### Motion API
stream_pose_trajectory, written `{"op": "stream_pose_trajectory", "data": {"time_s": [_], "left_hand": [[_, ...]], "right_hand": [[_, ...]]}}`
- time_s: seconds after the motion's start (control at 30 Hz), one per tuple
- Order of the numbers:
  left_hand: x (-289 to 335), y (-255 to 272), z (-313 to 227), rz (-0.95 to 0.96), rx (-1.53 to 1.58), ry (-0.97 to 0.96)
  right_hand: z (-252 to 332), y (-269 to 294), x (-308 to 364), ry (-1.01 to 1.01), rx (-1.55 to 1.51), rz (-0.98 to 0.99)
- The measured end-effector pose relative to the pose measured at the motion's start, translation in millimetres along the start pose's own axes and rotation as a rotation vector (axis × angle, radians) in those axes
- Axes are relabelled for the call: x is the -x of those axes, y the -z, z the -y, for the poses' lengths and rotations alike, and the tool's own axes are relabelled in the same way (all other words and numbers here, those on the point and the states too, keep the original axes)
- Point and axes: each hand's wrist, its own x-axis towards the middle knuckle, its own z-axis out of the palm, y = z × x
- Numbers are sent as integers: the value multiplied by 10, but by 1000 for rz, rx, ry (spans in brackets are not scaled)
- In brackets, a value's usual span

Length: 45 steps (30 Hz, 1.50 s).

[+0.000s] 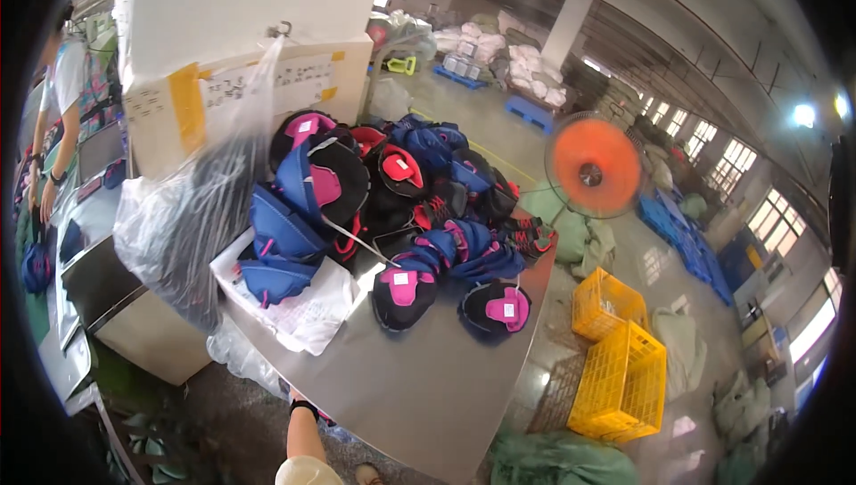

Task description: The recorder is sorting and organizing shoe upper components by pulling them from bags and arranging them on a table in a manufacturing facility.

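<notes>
- Your left hand (292, 393) is low down, at the near left edge of the table (428, 387). Most of it is hidden, so I cannot tell if it is wide, narrow or holding something.
- You have a black band (304, 408) on that wrist.
- A small bit of pink shows by your wrist, under the edge; it is too small to name.
- Your right hand is out of view.
- The shoe parts (285, 226) are in a big heap on the far half of the table. Many are blue, black and pink; some are red and black.
- Two black and pink ones lie at the front of the heap, just apart.
- At the left, some blue ones sit on a white wrap (308, 324).
- Clear plastic (241, 363) hangs by the table's left edge, near your hand.
- To the right are two yellow crates (620, 387) on the floor.
</notes>
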Motion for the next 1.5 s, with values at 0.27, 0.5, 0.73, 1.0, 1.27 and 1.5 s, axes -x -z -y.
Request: {"op": "stream_pose_trajectory", "data": {"time_s": [0.27, 0.5, 0.73, 1.0, 1.27, 1.5], "left_hand": [[1254, -1937, -303, -425, -1097, -442], [1478, -3863, -801, 43, -1971, -985], [740, -5494, 431, 554, -2273, -754], [197, -5573, 862, 351, -2746, -530], [166, -5299, 1029, 434, -2397, -390], [115, -5058, 1182, 285, -2124, -111]], "right_hand": [[1267, 1082, -1187, 157, 14, -265], [2404, 2105, -3225, 493, -685, -658], [2813, 2845, -3648, 611, -786, 22], [3017, 2936, -3356, 245, -895, 362], [3223, 2699, -3073, 563, -1463, 373], [3479, 2467, -3055, 581, -1281, 444]]}}
